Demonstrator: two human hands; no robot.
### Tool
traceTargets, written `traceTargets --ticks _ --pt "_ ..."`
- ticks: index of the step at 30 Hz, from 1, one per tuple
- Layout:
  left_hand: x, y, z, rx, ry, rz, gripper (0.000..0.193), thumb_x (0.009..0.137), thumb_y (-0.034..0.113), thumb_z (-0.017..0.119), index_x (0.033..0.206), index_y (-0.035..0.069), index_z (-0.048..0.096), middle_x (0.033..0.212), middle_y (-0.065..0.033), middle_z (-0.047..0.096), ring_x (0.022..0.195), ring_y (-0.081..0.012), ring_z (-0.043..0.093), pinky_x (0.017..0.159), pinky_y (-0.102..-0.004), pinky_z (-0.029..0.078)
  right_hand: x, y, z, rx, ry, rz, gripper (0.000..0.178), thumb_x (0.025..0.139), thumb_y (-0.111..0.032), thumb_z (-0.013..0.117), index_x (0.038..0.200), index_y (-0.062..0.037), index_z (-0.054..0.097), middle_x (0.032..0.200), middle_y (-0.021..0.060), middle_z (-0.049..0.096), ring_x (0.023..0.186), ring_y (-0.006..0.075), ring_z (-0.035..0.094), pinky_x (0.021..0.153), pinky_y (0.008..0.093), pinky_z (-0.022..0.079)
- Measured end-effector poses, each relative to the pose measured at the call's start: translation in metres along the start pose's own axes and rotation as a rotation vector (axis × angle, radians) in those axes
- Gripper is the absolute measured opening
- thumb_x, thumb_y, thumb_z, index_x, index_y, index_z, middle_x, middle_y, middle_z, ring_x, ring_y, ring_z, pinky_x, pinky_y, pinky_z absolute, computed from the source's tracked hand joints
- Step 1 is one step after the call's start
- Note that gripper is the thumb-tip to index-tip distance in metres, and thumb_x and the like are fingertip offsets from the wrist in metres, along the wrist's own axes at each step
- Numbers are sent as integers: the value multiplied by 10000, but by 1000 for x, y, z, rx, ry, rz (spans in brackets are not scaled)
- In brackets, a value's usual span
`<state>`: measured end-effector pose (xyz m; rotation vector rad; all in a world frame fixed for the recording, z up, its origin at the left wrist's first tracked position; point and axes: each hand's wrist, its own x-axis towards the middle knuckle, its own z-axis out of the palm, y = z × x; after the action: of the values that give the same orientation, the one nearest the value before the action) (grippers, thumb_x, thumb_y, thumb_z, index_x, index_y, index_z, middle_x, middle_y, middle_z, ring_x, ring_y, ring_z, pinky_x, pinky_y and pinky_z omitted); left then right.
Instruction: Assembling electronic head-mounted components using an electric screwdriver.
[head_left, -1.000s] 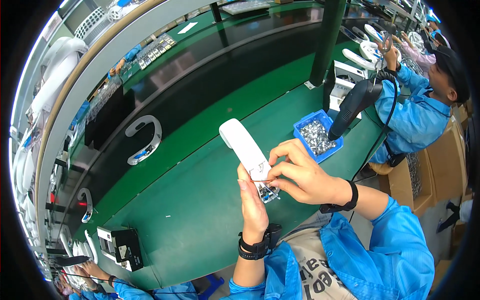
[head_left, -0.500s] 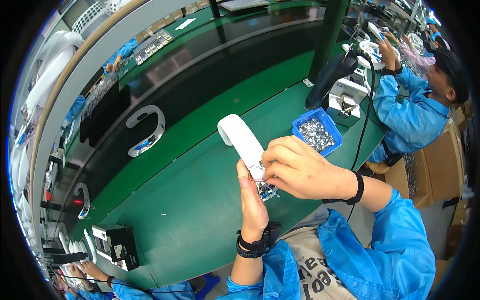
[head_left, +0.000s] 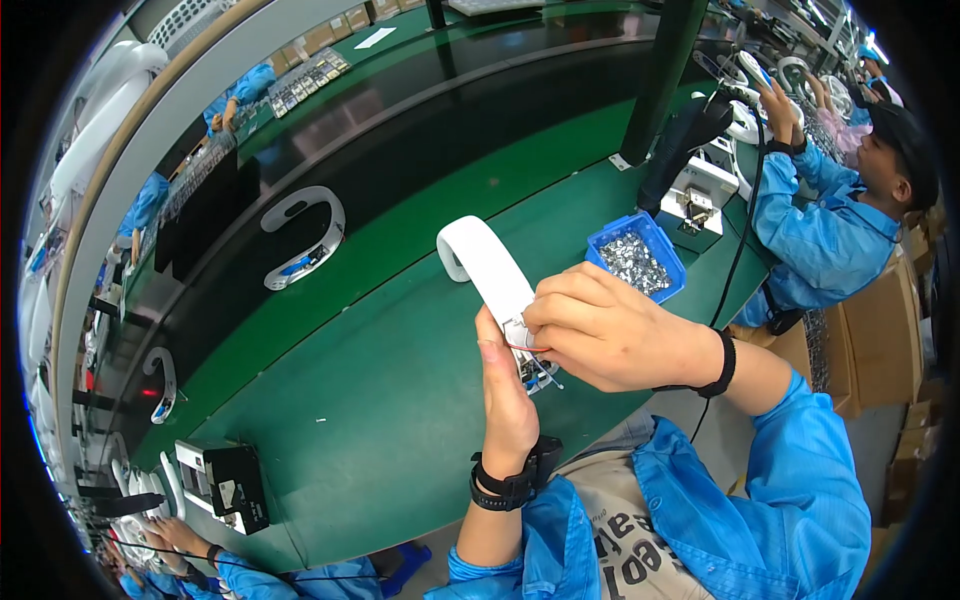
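A white, C-shaped plastic housing is held over the green bench, its curled end pointing away from me. My left hand is wrapped round its near, open end, thumb along the side. Small electronic parts and thin wires, one of them red, show at that end. The fingers of my right hand are pinched together against the exposed parts; what sits between the fingertips is hidden. Beyond my right hand stands a blue bin full of small shiny metal pieces.
A black handheld tool and a silver-grey box stand behind the bin, with a black cable hanging nearby. Similar white housings lie on the dark belt. A black-and-white box sits at left. A co-worker works at right.
The held housing has shifted slightly away from me, and a red wire now shows beside my right fingertips. The housing on the belt has moved a little right and farther off.
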<state>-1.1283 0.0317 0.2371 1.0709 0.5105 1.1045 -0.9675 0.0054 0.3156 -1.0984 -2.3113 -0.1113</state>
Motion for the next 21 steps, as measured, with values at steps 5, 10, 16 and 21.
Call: traceTargets --ticks 5,10,16,21 --pt "-2 4 -4 8 -9 -3 739 1136 579 192 1561 1 369 1487 -111 525 1394 -226 480 1172 -376 336 12 -6 -7 -15 -78 3 157 795 -94 727 916 -16 665 1066 82 627 1132 263 608 903 391 482" --pt "-3 9 -2 46 -13 -8 730 1138 574 176 1566 18 378 1512 -108 517 1425 -230 454 1189 -385 311 23 -13 -11 -102 -128 -34 158 794 -98 701 925 -13 684 1063 68 629 1154 248 600 960 385 476" --pt "-5 8 -1 44 -37 -14 718 1141 538 187 1552 -10 402 1510 -122 517 1449 -231 432 1210 -392 285 35 -9 -17 -124 -236 -80 181 773 -137 706 895 -8 740 1057 43 635 1115 219 587 979 352 477" --pt "-14 7 -11 -48 10 -82 711 1039 430 374 1562 -51 385 1488 -120 526 1432 -236 449 1202 -376 296 36 -13 -13 -199 -263 -67 181 773 -140 713 893 -8 746 1058 43 636 1119 229 586 974 353 475"
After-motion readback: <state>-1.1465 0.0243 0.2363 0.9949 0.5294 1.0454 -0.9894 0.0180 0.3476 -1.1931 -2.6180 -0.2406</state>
